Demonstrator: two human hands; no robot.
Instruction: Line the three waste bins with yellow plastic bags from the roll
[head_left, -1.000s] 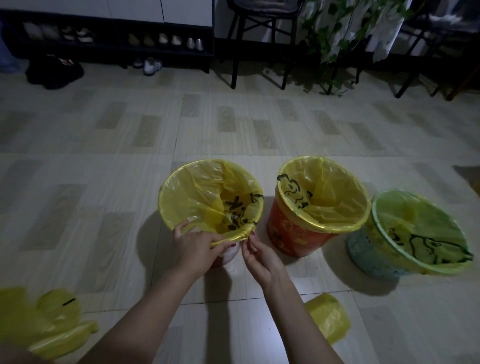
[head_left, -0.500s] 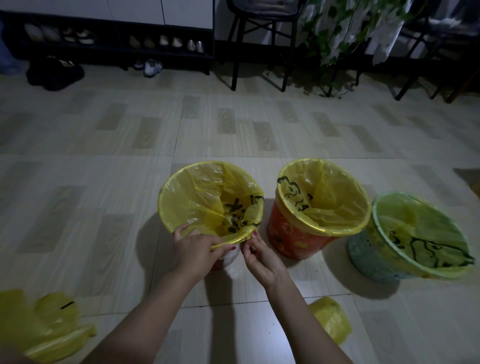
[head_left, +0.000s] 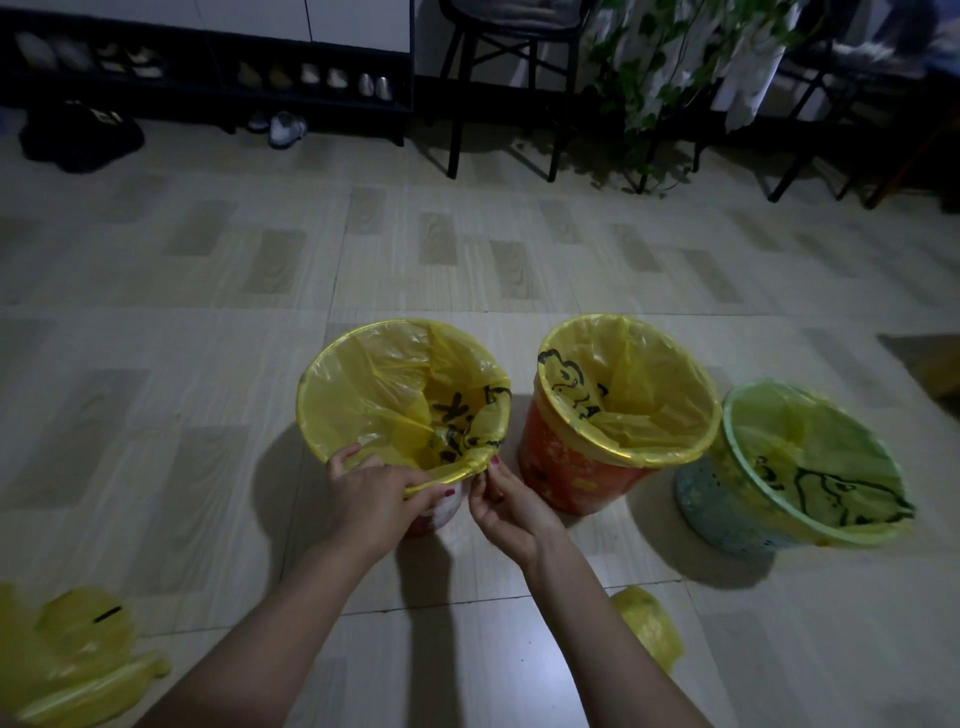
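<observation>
Both hands work at the near rim of the leftmost bin (head_left: 441, 512), a white-and-red one that stands on the tiled floor (head_left: 156, 395). The left hand (head_left: 371, 496) lies over the rim with its fingers curled, the thumb hooked inside, and grips the folded yellow edge of the bag (head_left: 384, 395) that lines this bin. The right hand (head_left: 511, 506) sits just beside the left one, nearly touching it, and pinches the same rolled edge between thumb and fingertips where the plastic bunches into a tight yellow cord. The bag is draped over the whole rim beyond the hands, and black printing shows on its inner far-right side.

Just past the right hand, to its outer side, stands the orange bin (head_left: 576, 470), already lined with its own yellow bag (head_left: 639, 384) folded over the rim. Farther out on that side, well apart from the hand, the pale blue-green bin (head_left: 727, 512) tilts toward the camera, with a printed yellow bag (head_left: 810, 462) inside it.

Below the right forearm, close to the person, lies the yellow roll of bags (head_left: 647, 626) on the floor. Well off to the outer side of the left arm, a loose heap of yellow plastic (head_left: 72, 660) lies at the frame's edge.

Far ahead of both hands are a dark shoe rack (head_left: 208, 78), a black stool (head_left: 498, 93) and a trailing green plant (head_left: 654, 78).
</observation>
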